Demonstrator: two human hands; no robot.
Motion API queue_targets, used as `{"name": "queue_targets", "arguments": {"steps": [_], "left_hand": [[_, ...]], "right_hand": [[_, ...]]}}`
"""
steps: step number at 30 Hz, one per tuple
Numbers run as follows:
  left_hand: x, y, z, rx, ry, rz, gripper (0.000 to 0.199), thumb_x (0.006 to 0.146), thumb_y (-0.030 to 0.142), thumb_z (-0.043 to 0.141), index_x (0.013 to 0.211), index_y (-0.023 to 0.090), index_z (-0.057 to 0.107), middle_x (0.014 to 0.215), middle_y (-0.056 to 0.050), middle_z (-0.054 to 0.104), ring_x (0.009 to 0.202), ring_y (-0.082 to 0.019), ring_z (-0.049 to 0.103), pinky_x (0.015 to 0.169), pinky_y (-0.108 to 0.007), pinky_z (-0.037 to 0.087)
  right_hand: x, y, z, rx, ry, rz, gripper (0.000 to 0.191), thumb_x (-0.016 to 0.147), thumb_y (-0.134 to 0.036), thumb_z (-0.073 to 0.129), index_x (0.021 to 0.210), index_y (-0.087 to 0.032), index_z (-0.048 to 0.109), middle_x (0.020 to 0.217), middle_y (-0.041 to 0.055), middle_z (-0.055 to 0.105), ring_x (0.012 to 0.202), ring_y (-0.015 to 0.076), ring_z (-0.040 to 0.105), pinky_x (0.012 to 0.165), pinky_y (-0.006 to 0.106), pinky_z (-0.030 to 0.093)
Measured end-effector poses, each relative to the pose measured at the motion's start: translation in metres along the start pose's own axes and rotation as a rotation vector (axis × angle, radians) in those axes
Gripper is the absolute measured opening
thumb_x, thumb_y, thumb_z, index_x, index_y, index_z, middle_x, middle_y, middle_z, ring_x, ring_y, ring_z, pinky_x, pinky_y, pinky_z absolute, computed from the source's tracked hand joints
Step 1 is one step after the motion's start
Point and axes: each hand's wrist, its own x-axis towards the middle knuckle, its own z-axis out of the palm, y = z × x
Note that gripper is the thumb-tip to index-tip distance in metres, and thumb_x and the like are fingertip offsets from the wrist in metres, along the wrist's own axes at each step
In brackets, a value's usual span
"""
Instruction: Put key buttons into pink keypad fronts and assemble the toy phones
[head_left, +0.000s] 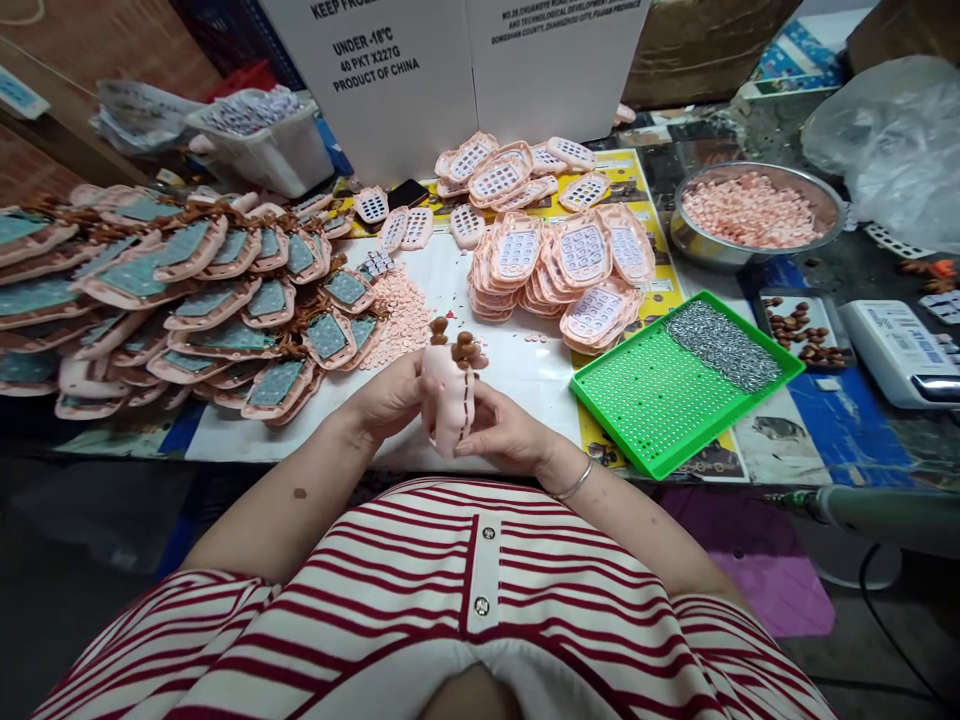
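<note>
Between my two hands, close to the table's front edge, is a pink plastic toy casing (445, 398) with brown antler-like pieces at its top. It is tilted on its side, and a dark seam runs down its right side. My left hand (396, 396) is closed on its left side, and my right hand (504, 428) grips it from the right. Just beyond lie many small pink buttons (401, 318) in a loose heap. Pink front shells with keypad pieces (517, 250) are stacked behind, to the right. What is inside the casing is hidden.
Pink shells with green circuit boards (274, 385) are piled high at left. On the right are a green tray (637, 400) with screws (724, 345), a metal bowl (682, 235) of pink pieces, and a white device (900, 350). A white carton (420, 110) stands behind.
</note>
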Motion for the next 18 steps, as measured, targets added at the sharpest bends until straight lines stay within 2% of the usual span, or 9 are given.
{"name": "queue_targets", "arguments": {"steps": [2,4,7,9,11,13,15,18], "left_hand": [[-0.001,-0.002,0.003,-0.164,-0.033,-0.07,0.074,0.052,0.061,0.089,0.106,0.013,0.075,0.107,-0.015,0.073,0.089,-0.026,0.07,0.081,-0.036,0.057],[0.001,-0.004,0.009,-0.247,0.079,-0.075,0.065,0.05,0.051,0.093,0.098,0.011,0.077,0.094,-0.012,0.075,0.078,-0.02,0.07,0.074,-0.03,0.058],[0.007,-0.01,0.022,-0.315,0.347,0.019,0.052,0.052,0.039,0.095,0.093,0.011,0.076,0.081,-0.004,0.073,0.068,-0.012,0.067,0.067,-0.021,0.055],[0.009,-0.013,0.03,-0.346,0.429,0.079,0.046,0.057,0.035,0.093,0.092,0.012,0.076,0.079,-0.001,0.072,0.068,-0.01,0.066,0.068,-0.018,0.054],[0.008,-0.015,0.032,-0.376,0.384,0.082,0.045,0.059,0.034,0.091,0.095,0.012,0.075,0.082,-0.002,0.073,0.073,-0.011,0.067,0.072,-0.02,0.054],[0.005,-0.014,0.03,-0.391,0.264,0.043,0.05,0.058,0.03,0.09,0.102,0.011,0.075,0.088,-0.005,0.074,0.079,-0.015,0.069,0.076,-0.024,0.055],[0.002,-0.012,0.027,-0.403,0.166,0.036,0.05,0.055,0.025,0.089,0.102,0.013,0.076,0.101,-0.009,0.074,0.087,-0.019,0.069,0.079,-0.029,0.056],[0.0,-0.012,0.027,-0.398,0.171,0.159,0.036,0.05,0.016,0.088,0.084,0.018,0.077,0.117,-0.006,0.07,0.099,-0.022,0.068,0.085,-0.03,0.056]], "right_hand": [[-0.003,-0.002,0.002,-0.024,-0.071,0.011,0.06,0.061,-0.041,0.09,0.111,-0.021,0.062,0.098,0.0013,0.067,0.092,0.0167,0.064,0.087,0.033,0.053],[-0.004,-0.003,0.004,-0.131,-0.03,-0.038,0.056,0.07,-0.052,0.081,0.111,-0.019,0.061,0.103,0.004,0.066,0.097,0.0182,0.063,0.09,0.035,0.052],[-0.006,-0.003,0.01,-0.527,0.246,-0.149,0.056,0.087,-0.062,0.059,0.121,-0.017,0.054,0.114,0.0105,0.064,0.105,0.0222,0.061,0.095,0.041,0.05],[-0.008,-0.003,0.014,-0.792,0.425,-0.15,0.054,0.094,-0.061,0.047,0.125,-0.016,0.05,0.107,0.0121,0.066,0.096,0.0233,0.063,0.088,0.042,0.052],[-0.012,-0.005,0.016,-0.946,0.472,-0.151,0.05,0.098,-0.058,0.039,0.125,-0.017,0.049,0.098,0.0108,0.068,0.085,0.0226,0.065,0.078,0.04,0.053],[-0.015,-0.008,0.015,-1.038,0.405,-0.221,0.045,0.1,-0.054,0.037,0.124,-0.018,0.049,0.098,0.0098,0.069,0.083,0.0213,0.066,0.074,0.037,0.054],[-0.018,-0.013,0.014,-1.121,0.317,-0.321,0.042,0.101,-0.049,0.038,0.128,-0.019,0.048,0.108,0.011,0.07,0.089,0.021,0.068,0.076,0.035,0.055],[-0.02,-0.019,0.013,-1.229,0.322,-0.473,0.041,0.102,-0.043,0.038,0.133,-0.017,0.046,0.122,0.015,0.067,0.106,0.0219,0.067,0.086,0.035,0.056]]}}
